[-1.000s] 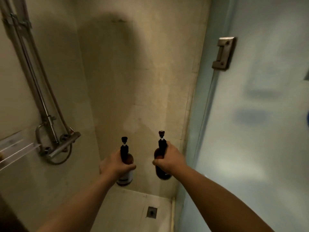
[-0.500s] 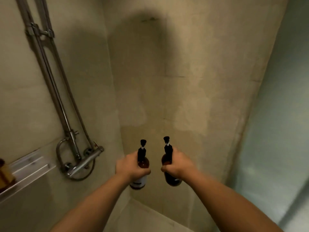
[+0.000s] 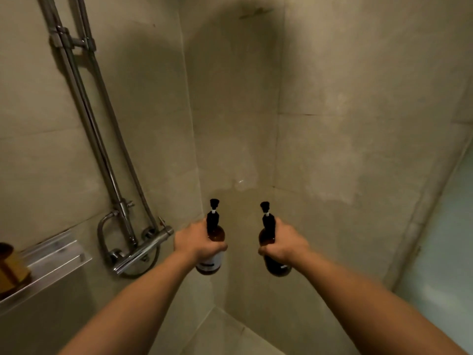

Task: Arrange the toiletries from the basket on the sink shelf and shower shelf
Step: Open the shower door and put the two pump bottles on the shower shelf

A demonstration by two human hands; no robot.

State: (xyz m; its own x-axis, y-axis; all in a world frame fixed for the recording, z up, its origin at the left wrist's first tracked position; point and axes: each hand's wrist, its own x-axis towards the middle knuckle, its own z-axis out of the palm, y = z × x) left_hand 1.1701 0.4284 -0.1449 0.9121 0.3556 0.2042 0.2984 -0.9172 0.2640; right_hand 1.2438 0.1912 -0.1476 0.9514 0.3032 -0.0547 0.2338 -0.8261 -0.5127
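A beige tiled shower stall fills the view, its two walls meeting in a corner straight ahead and a strip of pale floor (image 3: 225,334) showing at the bottom.

In front of that corner both bare arms reach forward. The left hand (image 3: 197,242) is wrapped round the shoulder of the left amber bottle (image 3: 216,234), fingers curled over the glass just below the black pump collar. The right hand (image 3: 284,243) grasps the right amber bottle (image 3: 277,266) the same way. Both bottles hang in the air, apart from each other and touching no surface. Each stands close to upright, long axis nearly vertical, base down and black pump head up. The tops lean slightly toward each other, so the bases sit farther apart than the pumps. The left bottle shows a white label below the fingers. Which way the pump spouts face cannot be told.

Left of the left hand, the chrome shower mixer (image 3: 143,249) juts from the wall, with a riser pipe (image 3: 84,111) and a hose (image 3: 116,129) running up from it. Farther left, the metal shower shelf (image 3: 51,257) is fixed to the wall, and a blurred amber container (image 3: 10,270) sits at its left end. At the far right a frosted glass panel (image 3: 440,239) borders the stall.
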